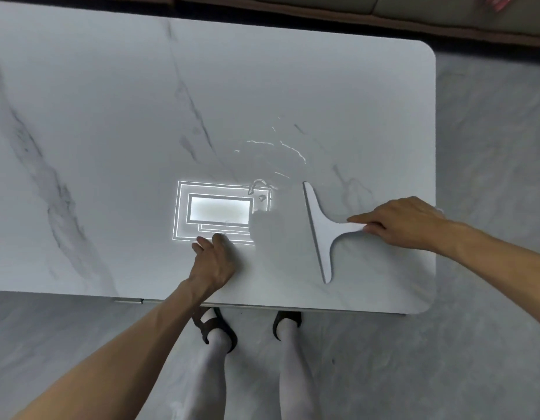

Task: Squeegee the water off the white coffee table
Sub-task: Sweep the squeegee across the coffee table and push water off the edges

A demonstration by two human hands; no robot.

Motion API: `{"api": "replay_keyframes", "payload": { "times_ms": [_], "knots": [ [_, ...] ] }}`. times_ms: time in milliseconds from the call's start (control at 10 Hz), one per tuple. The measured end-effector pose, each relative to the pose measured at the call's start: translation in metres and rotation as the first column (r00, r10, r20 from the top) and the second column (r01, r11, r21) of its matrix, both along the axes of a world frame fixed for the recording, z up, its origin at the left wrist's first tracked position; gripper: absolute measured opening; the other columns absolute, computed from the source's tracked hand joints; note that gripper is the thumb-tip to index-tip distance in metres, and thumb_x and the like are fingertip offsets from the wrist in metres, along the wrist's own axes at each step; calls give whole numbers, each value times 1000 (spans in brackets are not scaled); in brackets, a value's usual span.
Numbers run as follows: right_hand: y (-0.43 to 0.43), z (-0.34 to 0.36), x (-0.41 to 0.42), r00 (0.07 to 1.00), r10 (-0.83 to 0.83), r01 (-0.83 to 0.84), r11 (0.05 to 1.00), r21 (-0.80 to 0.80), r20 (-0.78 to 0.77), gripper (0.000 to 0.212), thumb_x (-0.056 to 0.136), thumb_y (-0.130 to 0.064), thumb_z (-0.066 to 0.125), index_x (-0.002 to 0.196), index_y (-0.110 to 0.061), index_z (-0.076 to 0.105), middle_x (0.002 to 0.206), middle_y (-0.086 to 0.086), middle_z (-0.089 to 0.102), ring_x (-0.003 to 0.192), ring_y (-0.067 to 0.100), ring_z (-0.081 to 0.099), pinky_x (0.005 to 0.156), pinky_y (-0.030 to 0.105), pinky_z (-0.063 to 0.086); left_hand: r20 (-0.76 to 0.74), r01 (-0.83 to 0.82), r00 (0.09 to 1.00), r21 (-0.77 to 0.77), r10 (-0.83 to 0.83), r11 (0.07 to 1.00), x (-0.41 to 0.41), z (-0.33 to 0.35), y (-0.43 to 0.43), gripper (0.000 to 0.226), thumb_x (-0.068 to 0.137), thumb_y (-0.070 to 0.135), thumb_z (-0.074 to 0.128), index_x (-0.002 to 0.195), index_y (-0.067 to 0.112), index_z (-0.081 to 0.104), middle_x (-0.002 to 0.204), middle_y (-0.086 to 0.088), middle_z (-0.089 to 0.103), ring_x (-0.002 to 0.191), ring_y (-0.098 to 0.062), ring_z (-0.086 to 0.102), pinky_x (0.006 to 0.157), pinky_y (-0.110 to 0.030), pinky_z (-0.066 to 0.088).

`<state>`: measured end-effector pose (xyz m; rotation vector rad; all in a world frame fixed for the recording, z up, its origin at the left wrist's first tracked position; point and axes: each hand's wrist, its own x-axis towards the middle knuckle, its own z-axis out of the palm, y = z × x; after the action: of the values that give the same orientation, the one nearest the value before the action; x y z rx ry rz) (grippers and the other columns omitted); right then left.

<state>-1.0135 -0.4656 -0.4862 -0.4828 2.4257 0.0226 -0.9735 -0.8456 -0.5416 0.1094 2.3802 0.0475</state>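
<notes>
A: The right hand (405,222) has its fingers clamped on the handle of the squeegee (320,234), which lies on the tabletop (111,116) right of the water (277,150). The risk?

B: A shallow blade angle — streaks stay, or water runs over the edge.

A: Left hand (214,262)?

B: Flat, fingers spread. The glare hides how far the puddle reaches — its edges are faint.

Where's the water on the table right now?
The water sits right of centre on the table, just beyond the squeegee.
</notes>
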Motion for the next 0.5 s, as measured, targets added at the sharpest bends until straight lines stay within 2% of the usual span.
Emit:
{"api": "replay_keyframes", "payload": {
  "times_ms": [100,200,300,400,500],
  "knots": [
    [-4,9,3,1000,-6,6,999,-42,-17,38,93,-55,30,130,-60,41,105,-16,69,96,12,64,67,26,32,148,-361,929,163,339,918,-3,10,-3,50,71,10,74,114,-8,58,110,-29,61,95,-44,64,75,-39,54],
    [-57,-1,11,996,62,-48,981,-185,68,39,91,-62,32,128,-61,43,108,-13,69,101,14,63,70,27,33,-33,-429,896,188,442,883,1,-1,-16,36,88,5,47,124,6,46,107,-20,64,93,-37,61,75,-36,46],
    [-115,-22,20,978,173,-138,953,-268,113,38,92,-59,36,129,-56,46,115,-6,67,107,20,61,75,30,36,-71,-561,808,206,584,802,2,-3,-33,29,91,8,41,120,9,46,104,-17,67,89,-37,61,71,-34,44],
    [-202,-45,32,954,244,-180,930,-321,173,38,93,-57,37,129,-54,47,124,-2,64,107,28,59,67,33,42,-114,-664,704,244,701,707,-3,0,-60,28,93,10,39,121,9,46,109,-18,66,86,-34,58,71,-34,42],
    [-237,-52,29,947,260,-191,928,-320,188,38,94,-58,35,130,-54,47,127,-3,62,108,28,57,60,33,38,-110,-682,689,236,717,692,-6,-2,-75,33,93,6,38,125,6,44,110,-21,64,85,-33,57,72,-33,41]
  ]
}}
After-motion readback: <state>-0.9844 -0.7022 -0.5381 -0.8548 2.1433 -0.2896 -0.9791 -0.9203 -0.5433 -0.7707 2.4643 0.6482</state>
